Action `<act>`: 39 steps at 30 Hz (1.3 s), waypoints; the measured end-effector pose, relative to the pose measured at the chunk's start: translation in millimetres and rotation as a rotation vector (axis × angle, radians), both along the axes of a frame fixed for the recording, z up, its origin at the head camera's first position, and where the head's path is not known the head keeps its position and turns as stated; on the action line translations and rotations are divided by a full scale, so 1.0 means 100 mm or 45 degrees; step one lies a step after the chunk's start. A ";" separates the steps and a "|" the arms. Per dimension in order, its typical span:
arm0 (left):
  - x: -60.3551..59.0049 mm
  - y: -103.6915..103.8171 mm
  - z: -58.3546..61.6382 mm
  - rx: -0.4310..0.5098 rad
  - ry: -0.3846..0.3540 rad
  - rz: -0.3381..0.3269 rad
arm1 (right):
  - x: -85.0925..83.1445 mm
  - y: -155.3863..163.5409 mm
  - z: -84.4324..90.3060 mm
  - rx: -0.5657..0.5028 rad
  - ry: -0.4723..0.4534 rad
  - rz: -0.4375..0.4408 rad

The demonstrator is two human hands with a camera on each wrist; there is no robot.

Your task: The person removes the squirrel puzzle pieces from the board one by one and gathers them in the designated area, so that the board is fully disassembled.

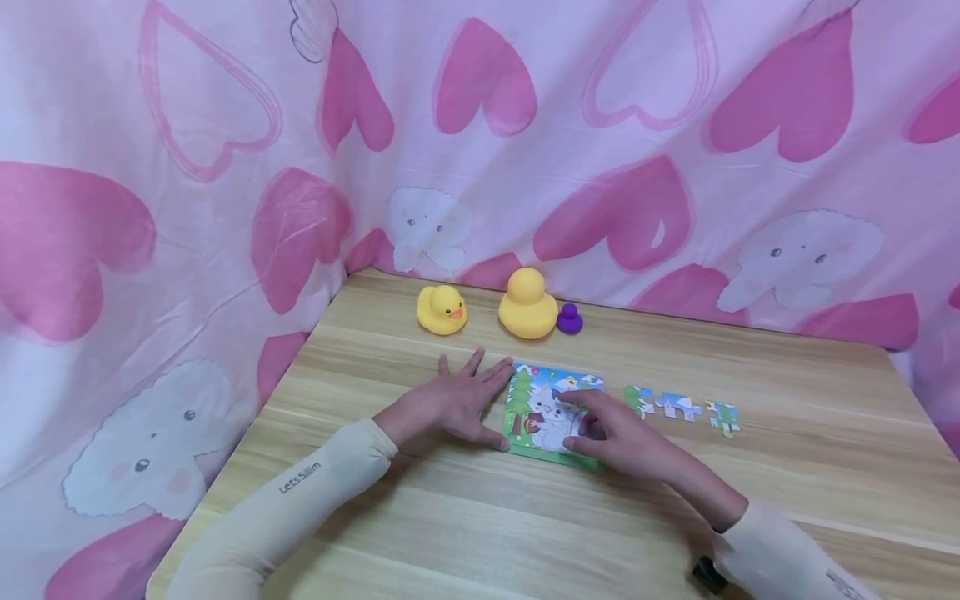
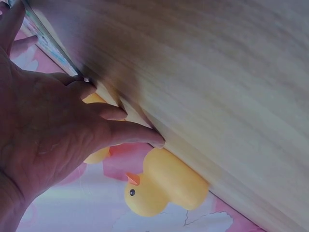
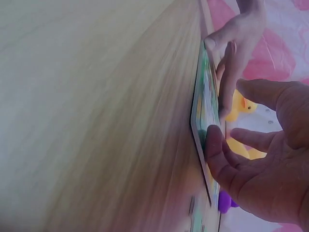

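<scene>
“So, where do we see the left hand (image 1: 467, 400)?”

“We find it spread wide on the tabletop (image 1: 465, 525), fingers fanned, with the thumb and index finger up against the left edge of the picture puzzle (image 1: 546, 408).”

“And what do we make of the right hand (image 1: 618, 433)?”

“We see it over the puzzle's right part, thumb and fingers apart and gently bent. We can't tell whether its fingertips touch the surface.”

“The puzzle itself, then?”

“We have it lying flat between both hands, showing green trees and a white furry animal, with a green border along the near side.”

“Do we spot any loose pieces (image 1: 677, 402)?”

“Yes, three, lying in a row to the right of the puzzle, beyond the right hand.”

“What stands farther back?”

“We see a small yellow duck (image 1: 442, 310) at left, a larger yellow duck (image 1: 528, 304) to its right, and a little purple duck (image 1: 570, 319) just beside that one, all before a pink heart-patterned cloth (image 1: 480, 150).”
</scene>
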State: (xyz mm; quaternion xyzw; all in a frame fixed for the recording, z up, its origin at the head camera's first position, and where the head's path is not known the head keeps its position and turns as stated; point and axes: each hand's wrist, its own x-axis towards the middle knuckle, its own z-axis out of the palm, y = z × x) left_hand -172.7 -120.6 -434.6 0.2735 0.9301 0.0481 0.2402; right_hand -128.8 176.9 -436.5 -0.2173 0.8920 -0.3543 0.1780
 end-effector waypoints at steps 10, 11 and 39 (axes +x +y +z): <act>0.00 0.00 -0.02 0.007 0.002 -0.009 | 0.03 -0.21 -0.04 0.202 0.088 -0.065; 0.00 0.00 -0.03 0.013 -0.001 -0.007 | 0.04 -0.24 -0.05 0.211 0.092 -0.074; 0.03 -0.01 -0.01 0.048 -0.001 -0.007 | -0.19 -0.32 -0.11 0.163 0.007 -0.184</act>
